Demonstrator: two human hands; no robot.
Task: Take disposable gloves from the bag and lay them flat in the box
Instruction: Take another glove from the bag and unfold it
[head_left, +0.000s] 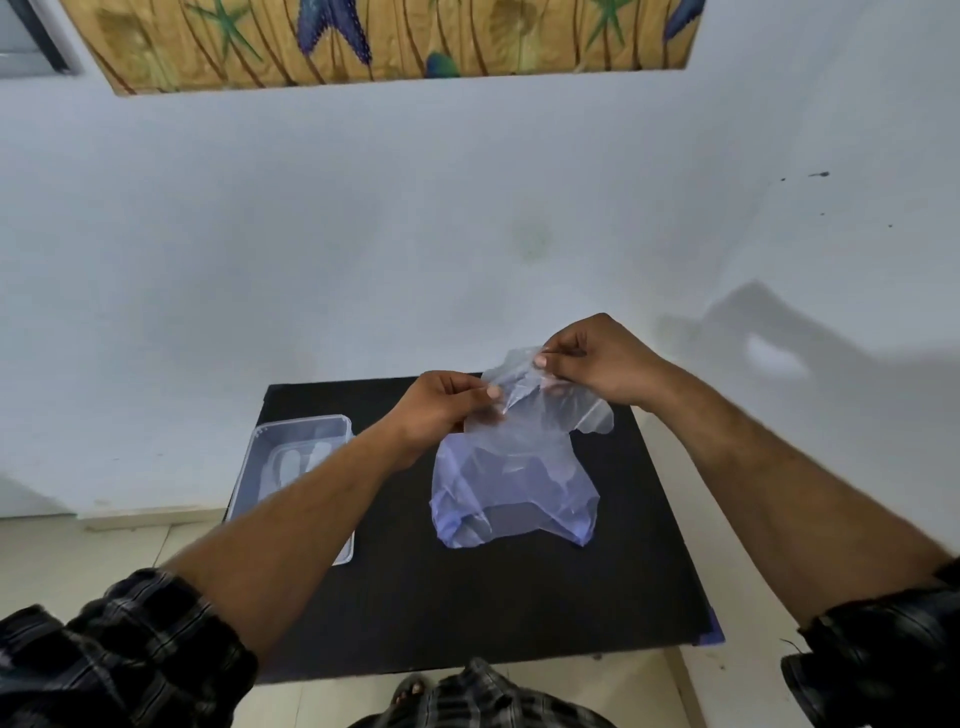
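A clear, bluish plastic bag (511, 488) stands in the middle of the black table (519, 597), its top pulled up above the table. My left hand (441, 410) pinches the bag's upper left edge. My right hand (597, 361) pinches the upper right edge, a little higher and farther back. A thin clear sheet, either the bag's mouth or a glove, stretches between my fingers; I cannot tell which. A clear plastic box (270, 441) lies at the table's left edge, partly hidden by my left forearm. Something pale and glove-like lies flat in it.
The table stands against a pale blue wall (467, 234). Light floor tiles (104, 545) show to its left and right. My knee in checked cloth and a sandalled foot (410, 691) sit just below the table's near edge.
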